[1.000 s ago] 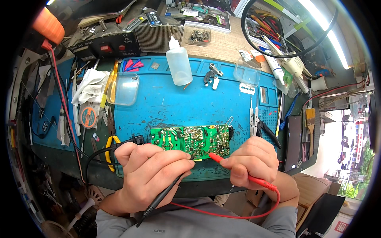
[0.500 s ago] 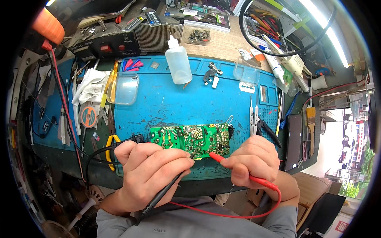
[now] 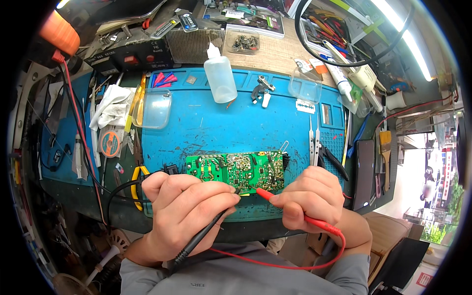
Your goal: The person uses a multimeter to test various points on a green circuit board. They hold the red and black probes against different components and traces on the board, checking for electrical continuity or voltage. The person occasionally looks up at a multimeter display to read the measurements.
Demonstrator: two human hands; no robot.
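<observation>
A green circuit board [image 3: 241,167] lies solder side up at the near edge of the blue work mat [image 3: 221,132]. My left hand [image 3: 191,211] is closed round a black test probe [image 3: 200,237], over the board's near left part. The black probe's tip is close to the board's near edge; whether it touches, I cannot tell. In my right hand [image 3: 312,199] is a red test probe [image 3: 264,193], its point on or just above solder joints near the board's front edge. From its back end a red lead loops down across my lap.
A squeeze bottle [image 3: 220,73] stands toward the back. Clear plastic boxes [image 3: 156,109], tweezers [image 3: 313,140] and black-handled pliers [image 3: 334,162] lie around the mat. Yellow-handled pliers [image 3: 136,189] and black cables are left of my left hand. A phone [image 3: 363,169] and brush [image 3: 386,150] lie at right.
The red probe and my right hand have shifted slightly left along the board. My left hand's black probe has moved a little to the right at its rear end.
</observation>
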